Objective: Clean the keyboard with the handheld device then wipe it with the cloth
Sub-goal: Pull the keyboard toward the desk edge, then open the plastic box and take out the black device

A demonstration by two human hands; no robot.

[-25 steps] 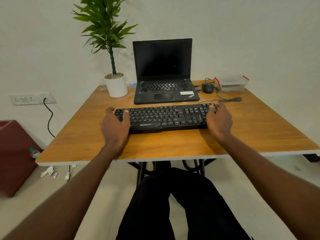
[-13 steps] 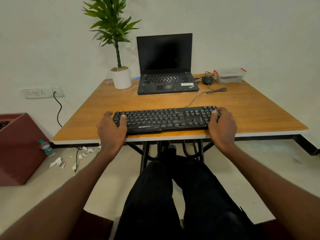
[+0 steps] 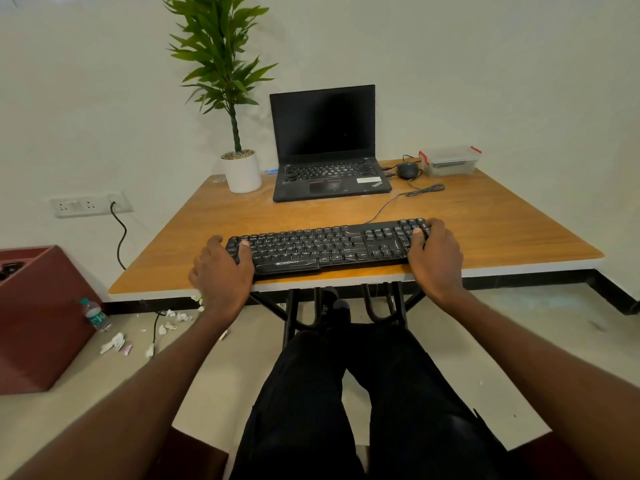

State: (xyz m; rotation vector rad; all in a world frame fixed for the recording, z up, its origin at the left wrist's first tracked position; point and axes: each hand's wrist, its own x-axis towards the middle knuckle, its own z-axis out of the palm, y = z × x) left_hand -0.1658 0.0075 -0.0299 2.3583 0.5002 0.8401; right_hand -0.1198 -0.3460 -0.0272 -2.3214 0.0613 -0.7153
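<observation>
A black wired keyboard (image 3: pixel 329 245) lies along the front edge of the wooden table (image 3: pixel 502 230). My left hand (image 3: pixel 221 271) grips its left end, thumb on the keys and fingers round the side. My right hand (image 3: pixel 434 258) grips the right end the same way. The keyboard's cable (image 3: pixel 391 202) runs back towards the laptop. No handheld cleaning device or cloth is in sight.
An open black laptop (image 3: pixel 329 150) stands at the back, with a potted plant (image 3: pixel 240 168) to its left, a mouse (image 3: pixel 408 169) and a clear lidded box (image 3: pixel 450 161) to its right. On the floor at left are a red box (image 3: pixel 38 320), a bottle (image 3: pixel 97 315) and paper scraps.
Both hands have drawn the keyboard from the middle of the table to its front edge. The view has pulled back from the table.
</observation>
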